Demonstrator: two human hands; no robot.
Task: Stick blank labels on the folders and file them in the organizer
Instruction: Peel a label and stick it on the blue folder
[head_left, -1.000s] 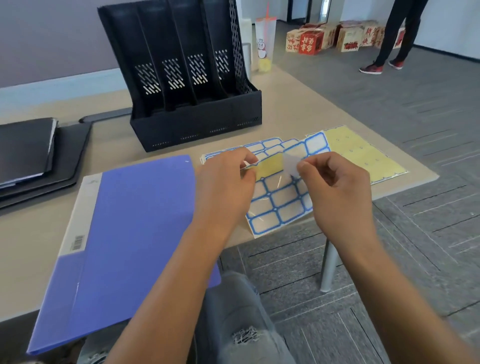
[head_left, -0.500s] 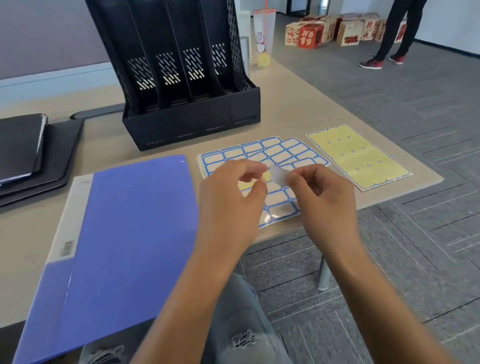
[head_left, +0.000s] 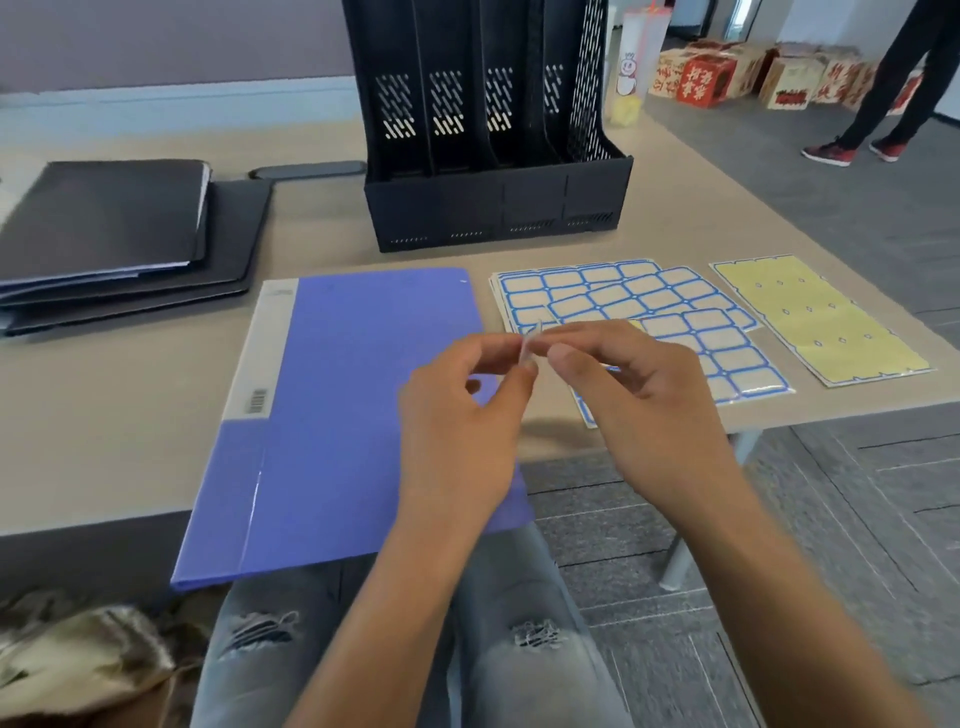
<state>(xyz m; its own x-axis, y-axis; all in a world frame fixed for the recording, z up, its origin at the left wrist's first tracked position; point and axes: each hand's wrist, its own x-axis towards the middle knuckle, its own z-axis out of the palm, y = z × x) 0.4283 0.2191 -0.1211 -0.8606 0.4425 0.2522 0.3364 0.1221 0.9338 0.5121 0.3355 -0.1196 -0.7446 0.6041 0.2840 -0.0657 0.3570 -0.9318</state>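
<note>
Your left hand (head_left: 457, 415) and your right hand (head_left: 639, 400) meet in the air, just above the right edge of the blue folder (head_left: 337, 415). Between them is one small label (head_left: 530, 345), seen edge-on and a bit blurry. Your left grip pinches it with thumb and finger. Your right fingertips touch it too, but you cannot tell how tight that grip is.

The blue folder lies flat and closed on the table (head_left: 104, 405), its near end hanging over the edge toward your knees. Right beside it lie the blue-edged label sheets (head_left: 649, 301), overlapping each other. A yellow sheet (head_left: 821, 317) lies further right. The black organizer (head_left: 493, 156) stands upright behind them. A pile of black folders (head_left: 114, 228) sits at the far left.
</note>
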